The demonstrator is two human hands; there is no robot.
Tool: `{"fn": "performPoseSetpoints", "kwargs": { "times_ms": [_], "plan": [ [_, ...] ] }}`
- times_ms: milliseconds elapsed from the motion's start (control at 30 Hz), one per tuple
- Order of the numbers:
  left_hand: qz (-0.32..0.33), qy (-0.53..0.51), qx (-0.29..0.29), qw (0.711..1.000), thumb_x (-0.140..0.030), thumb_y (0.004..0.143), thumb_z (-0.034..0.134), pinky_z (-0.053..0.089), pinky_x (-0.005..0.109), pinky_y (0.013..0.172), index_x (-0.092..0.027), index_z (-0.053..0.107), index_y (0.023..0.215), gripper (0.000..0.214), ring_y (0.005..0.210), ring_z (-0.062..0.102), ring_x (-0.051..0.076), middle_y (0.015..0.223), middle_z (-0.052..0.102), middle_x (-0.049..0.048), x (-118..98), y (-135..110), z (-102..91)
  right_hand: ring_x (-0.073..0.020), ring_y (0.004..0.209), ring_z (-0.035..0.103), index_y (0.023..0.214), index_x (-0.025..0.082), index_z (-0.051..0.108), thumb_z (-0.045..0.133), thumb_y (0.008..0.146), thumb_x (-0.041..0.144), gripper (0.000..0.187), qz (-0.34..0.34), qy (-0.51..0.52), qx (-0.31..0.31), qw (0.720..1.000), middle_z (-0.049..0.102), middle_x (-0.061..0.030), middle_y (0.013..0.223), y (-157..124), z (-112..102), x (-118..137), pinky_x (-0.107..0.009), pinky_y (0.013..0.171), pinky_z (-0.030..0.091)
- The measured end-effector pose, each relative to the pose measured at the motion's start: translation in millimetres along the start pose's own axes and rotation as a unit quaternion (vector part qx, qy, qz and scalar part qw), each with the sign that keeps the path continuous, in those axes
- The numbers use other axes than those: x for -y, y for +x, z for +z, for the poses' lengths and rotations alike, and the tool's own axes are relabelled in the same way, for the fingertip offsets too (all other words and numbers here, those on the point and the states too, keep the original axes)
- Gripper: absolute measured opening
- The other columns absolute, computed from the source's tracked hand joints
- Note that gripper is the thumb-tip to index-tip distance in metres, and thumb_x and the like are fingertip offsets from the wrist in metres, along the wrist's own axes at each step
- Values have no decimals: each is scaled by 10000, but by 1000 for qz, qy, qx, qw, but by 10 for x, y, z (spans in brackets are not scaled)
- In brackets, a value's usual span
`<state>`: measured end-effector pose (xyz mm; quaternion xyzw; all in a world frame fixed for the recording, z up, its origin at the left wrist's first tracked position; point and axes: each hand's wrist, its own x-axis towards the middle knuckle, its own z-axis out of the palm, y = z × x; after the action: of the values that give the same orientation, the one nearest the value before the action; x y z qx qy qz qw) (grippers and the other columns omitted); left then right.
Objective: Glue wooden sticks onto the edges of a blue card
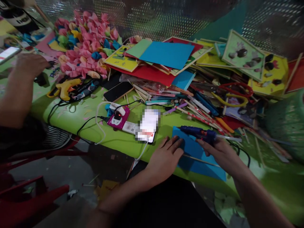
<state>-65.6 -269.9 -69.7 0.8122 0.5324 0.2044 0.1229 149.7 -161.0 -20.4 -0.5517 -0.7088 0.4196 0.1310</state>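
My right hand (pixel 222 152) is wrapped round a dark blue hot glue gun (pixel 201 134), its nozzle pointing left and a clear glue stick (pixel 229 138) sticking out of its back. Under the gun lies a sheet of blue paper (pixel 199 172) at the table's near edge. A thin wooden stick (pixel 201 160) runs across this sheet. My left hand (pixel 165 160) rests on the sheet's left side, its thumb and fingers closed at the stick's left end; the exact contact is partly hidden.
A lit phone (pixel 149 123) is plugged in beside a pink power strip (pixel 117 118). Behind lie a dark phone (pixel 118 91), pens, sticks and coloured card (pixel 167 53). Pink paper flowers (pixel 83 47) and a yellow glue gun (pixel 65 88) lie left, near another person's hand (pixel 32 65). A green container (pixel 286 123) stands right.
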Motion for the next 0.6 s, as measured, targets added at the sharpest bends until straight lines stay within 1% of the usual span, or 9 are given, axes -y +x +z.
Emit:
{"fn": "performPoseSetpoints", "kwargs": {
  "times_ms": [200,400,600],
  "plan": [
    [-3,-6,4,1000,-223,1059,437,281,481,1285,-173,639,1143,224,1537,349,253,1578,510,65,-5,-8,-22,-173,467,523,591,242,577,603,858,704,535,-15,-45,-6,999,564,-12,507,45,14,4,-317,472,430],
    [0,-3,3,1000,-216,1053,443,304,480,1273,-175,645,1148,227,1529,363,261,1578,510,66,-5,-7,-28,-174,451,525,645,245,600,599,848,707,504,-13,-53,-7,998,569,-5,501,61,16,44,-314,456,433],
    [1,-7,3,1000,-219,1057,436,313,482,1266,-169,636,1156,229,1528,362,265,1581,504,68,0,-5,-30,-184,453,533,642,253,598,595,860,698,496,-15,-66,-5,998,558,-2,479,68,11,24,-322,469,435]
  ]
}}
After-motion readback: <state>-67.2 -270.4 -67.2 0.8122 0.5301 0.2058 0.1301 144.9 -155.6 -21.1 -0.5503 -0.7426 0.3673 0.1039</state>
